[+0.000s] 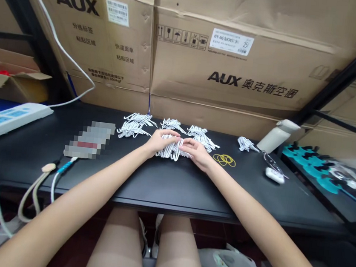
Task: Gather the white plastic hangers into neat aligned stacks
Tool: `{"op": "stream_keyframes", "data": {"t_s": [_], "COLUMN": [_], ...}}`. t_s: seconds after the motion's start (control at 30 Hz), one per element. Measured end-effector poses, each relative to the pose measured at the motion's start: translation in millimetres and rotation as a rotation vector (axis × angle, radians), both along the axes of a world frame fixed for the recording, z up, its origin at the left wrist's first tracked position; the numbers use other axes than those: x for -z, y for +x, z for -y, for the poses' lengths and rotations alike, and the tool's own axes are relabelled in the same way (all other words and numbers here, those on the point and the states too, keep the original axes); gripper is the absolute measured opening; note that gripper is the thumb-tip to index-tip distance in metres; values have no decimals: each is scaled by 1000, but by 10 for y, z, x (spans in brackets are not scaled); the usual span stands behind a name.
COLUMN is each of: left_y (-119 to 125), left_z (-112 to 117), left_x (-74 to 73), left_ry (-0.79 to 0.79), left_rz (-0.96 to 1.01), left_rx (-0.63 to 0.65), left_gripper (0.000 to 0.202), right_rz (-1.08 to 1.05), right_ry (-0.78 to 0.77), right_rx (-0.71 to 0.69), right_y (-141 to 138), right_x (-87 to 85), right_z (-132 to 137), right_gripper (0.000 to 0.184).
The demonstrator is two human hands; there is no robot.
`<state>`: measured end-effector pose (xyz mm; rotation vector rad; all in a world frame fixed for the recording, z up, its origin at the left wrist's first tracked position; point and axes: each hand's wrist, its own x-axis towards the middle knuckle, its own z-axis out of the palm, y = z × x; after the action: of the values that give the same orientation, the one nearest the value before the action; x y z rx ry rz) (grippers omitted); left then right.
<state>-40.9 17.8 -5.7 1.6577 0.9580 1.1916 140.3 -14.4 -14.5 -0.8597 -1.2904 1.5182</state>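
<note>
Both hands meet at the middle of the black table (159, 187), around a bundle of white hooks (167, 151). My left hand (161, 140) grips the bundle from the left, its thumb across the top. From the right, the fingers of my right hand (196, 153) close on the bundle's other end. Behind the hands lie more bunches of white hooks (133, 129), set out in groups, with others (171, 124) at the middle and some (203, 137) just beyond my right hand. Yellow rubber bands (224, 160) lie to the right of that hand.
A small white hook bunch (245, 144) lies near a leaning white bottle (277, 136). Farther right are a white case (274, 175) and teal holders (309, 165). On the left sit a power strip (15, 121) and a blurred, cabled device (90, 140). Large cardboard boxes (184, 74) wall the back.
</note>
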Motion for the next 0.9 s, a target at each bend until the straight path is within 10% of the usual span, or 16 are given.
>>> {"op": "stream_keyframes", "data": {"t_s": [0.9], "left_y": [-31], "left_z": [-1], "left_x": [-32], "left_ry": [108], "left_rz": [-86], "left_rx": [-10], "left_gripper": [28], "right_rz": [257], "right_ry": [300], "right_rx": [-174], "right_y": [105], "right_x": [-91], "right_z": [-8], "right_gripper": [48]}}
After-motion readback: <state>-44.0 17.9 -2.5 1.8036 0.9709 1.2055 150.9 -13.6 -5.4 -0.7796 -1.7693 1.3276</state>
